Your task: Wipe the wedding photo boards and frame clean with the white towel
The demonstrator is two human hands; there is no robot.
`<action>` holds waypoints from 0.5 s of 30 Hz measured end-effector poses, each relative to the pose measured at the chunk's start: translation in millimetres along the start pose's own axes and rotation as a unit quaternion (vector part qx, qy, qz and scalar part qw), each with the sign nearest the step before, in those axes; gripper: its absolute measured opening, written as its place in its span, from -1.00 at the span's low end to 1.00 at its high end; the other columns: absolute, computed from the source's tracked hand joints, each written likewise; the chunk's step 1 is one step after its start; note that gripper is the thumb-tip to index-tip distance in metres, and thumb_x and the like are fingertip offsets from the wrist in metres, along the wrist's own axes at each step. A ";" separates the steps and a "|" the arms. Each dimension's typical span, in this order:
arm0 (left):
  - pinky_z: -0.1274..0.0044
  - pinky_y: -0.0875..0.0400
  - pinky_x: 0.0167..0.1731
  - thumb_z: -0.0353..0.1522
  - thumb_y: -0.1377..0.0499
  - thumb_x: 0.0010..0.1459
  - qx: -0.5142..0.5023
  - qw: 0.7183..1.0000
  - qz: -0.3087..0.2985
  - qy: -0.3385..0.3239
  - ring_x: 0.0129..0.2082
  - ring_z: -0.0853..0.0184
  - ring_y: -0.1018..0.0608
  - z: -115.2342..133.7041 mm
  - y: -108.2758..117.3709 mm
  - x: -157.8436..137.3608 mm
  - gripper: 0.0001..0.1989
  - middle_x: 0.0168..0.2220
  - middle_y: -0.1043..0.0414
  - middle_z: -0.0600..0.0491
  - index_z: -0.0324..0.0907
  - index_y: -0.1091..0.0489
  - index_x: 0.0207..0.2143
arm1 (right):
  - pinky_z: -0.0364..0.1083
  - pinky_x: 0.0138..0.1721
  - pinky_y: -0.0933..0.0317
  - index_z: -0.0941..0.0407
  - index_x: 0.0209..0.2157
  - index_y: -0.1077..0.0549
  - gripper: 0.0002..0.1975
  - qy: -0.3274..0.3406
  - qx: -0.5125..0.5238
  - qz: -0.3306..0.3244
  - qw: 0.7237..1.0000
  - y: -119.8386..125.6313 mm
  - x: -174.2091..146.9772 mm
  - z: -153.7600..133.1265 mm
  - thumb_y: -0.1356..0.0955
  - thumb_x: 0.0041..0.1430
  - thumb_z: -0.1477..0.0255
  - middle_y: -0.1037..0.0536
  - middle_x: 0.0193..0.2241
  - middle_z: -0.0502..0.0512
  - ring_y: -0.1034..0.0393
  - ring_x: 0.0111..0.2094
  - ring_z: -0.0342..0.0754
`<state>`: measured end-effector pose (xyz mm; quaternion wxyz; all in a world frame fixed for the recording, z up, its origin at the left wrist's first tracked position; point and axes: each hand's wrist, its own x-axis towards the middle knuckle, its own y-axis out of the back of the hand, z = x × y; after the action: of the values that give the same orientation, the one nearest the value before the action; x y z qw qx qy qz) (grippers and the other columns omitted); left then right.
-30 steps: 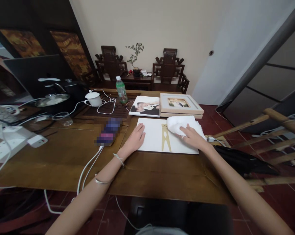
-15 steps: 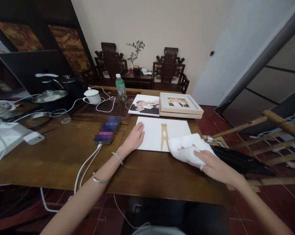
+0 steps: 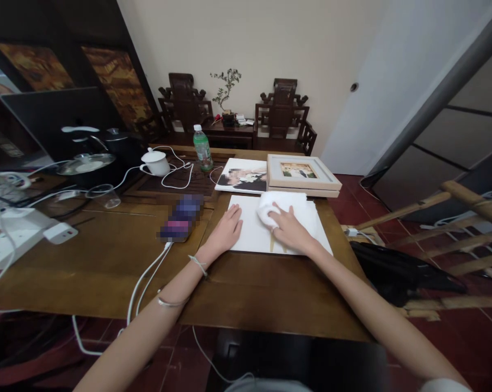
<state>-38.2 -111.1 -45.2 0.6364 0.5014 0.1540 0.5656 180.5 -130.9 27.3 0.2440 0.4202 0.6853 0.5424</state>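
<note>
The white board (image 3: pixel 246 222) is laid flat on the table (image 3: pixel 270 296), its left edge covered by the left hand (image 3: pixel 229 226), fingers outstretched. On the board, the white cloth (image 3: pixel 264 209) is covered by the right hand (image 3: pixel 291 228), apart from the left; whether gripped or only pressed cannot be told. By an overlong forward push, the picture frame (image 3: pixel 303 173) just behind could be knocked.

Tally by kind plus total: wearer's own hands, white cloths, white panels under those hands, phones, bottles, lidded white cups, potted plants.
Left hand and right hand: 2
White cloth: 1
White panel: 1
Phone: 1
Bottle: 1
Lidded white cup: 1
Potted plant: 1
Total: 8
</note>
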 end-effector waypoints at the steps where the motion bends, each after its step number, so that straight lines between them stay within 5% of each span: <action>1: 0.21 -0.08 0.24 -0.36 0.10 0.26 -0.002 1.000 0.001 0.000 0.28 0.09 -0.14 -0.2 -0.4 0.2 -0.55 0.24 -0.13 -0.31 -0.41 -0.21 0.13 | 0.40 0.17 0.28 0.20 -0.07 -0.37 -0.61 0.020 -0.013 -0.017 1.000 -2.6 -6.8 -6.1 -0.19 0.04 0.63 -0.26 0.18 0.35 0.10 0.29 0.21; 3: 0.21 -0.08 0.24 -0.36 0.10 0.26 -0.004 1.000 0.004 0.001 0.29 0.10 -0.14 -0.6 -1.2 0.4 -0.55 0.24 -0.13 -0.30 -0.40 -0.21 0.13 | 0.41 0.19 0.32 0.21 -0.07 -0.37 -0.55 0.051 -0.028 -0.046 0.997 -4.3 -26.4 -18.7 -0.20 -0.05 0.68 -0.17 0.23 0.36 0.25 0.32 0.20; 9: 0.19 -0.10 0.23 -0.37 0.11 0.26 0.000 1.000 0.006 0.001 0.29 0.11 -0.13 0.4 -2.0 0.0 -0.55 0.25 -0.12 -0.27 -0.37 -0.20 0.14 | 0.41 0.21 0.28 0.16 -0.13 -0.40 -0.52 0.109 0.001 -0.119 0.987 11.5 -81.8 -45.1 -0.20 -0.13 0.71 -0.16 0.25 0.30 0.27 0.33 0.15; 15: 0.23 -0.07 0.24 -0.37 0.11 0.26 0.004 1.000 0.006 0.001 0.29 0.12 -0.14 1.8 -0.7 0.4 -0.55 0.24 -0.13 -0.27 -0.39 -0.20 0.14 | 0.35 0.22 0.24 0.21 -0.11 -0.38 -0.56 0.123 -0.009 -0.118 0.985 15.2 -60.9 -29.8 -0.19 -0.08 0.70 -0.23 0.19 0.43 0.20 0.32 0.11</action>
<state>-36.3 -111.5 -44.8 0.6310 0.5043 0.1539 0.5690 193.8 -197.3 43.1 0.2241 0.2647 0.7498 0.5635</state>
